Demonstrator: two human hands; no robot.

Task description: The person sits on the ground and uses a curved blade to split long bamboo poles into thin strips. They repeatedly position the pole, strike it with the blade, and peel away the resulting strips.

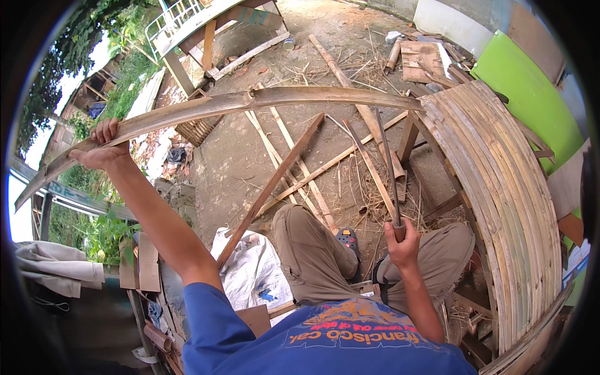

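Bamboo slat (250, 100), long and split, is held out across the yard, its near end clamped in the curled fingers of the left hand (103, 147) and its far end resting beside a stack of similar slats (500, 187). It is judged light, stiff yet springy, with splintery edges; a grip near the node, further along from the fingers, would likely steady it. The right hand (403, 240) is closed around the handle of a long blade (387, 162), fingers wrapped tight, the blade pointing up towards the slat.
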